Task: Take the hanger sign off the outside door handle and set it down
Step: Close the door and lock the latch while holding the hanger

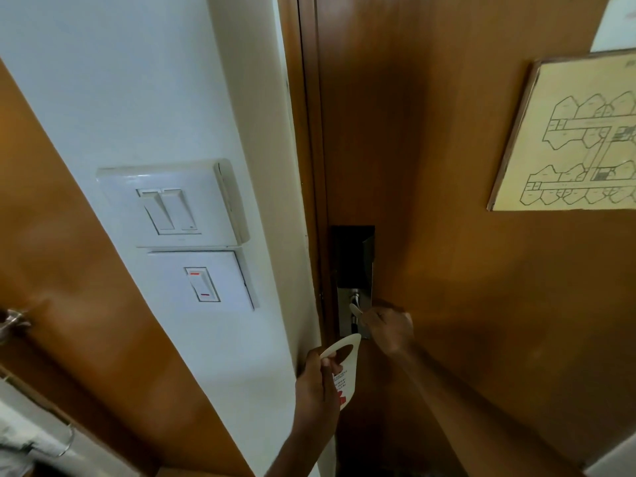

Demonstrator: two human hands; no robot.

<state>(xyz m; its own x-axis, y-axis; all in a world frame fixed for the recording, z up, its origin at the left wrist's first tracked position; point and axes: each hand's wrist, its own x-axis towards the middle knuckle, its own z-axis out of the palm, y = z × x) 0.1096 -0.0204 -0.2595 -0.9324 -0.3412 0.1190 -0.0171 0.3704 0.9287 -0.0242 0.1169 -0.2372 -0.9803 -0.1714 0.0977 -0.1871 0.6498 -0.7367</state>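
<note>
A white hanger sign (344,364) with an oval hole and red and dark print is pinched in my left hand (315,390), just below and left of the lock plate (346,318). The sign hangs free of the handle. My right hand (390,330) is closed around the metal door handle (355,309), whose pale tip sticks out past my fingers. The wooden door (447,235) stands shut against its frame. A dark lock housing (352,256) sits above the handle.
A white wall strip to the left carries a double light switch (168,208) and a single switch with red marks (203,284). A framed floor plan (571,139) hangs on the door. Another wooden door with a metal handle (10,320) is at far left.
</note>
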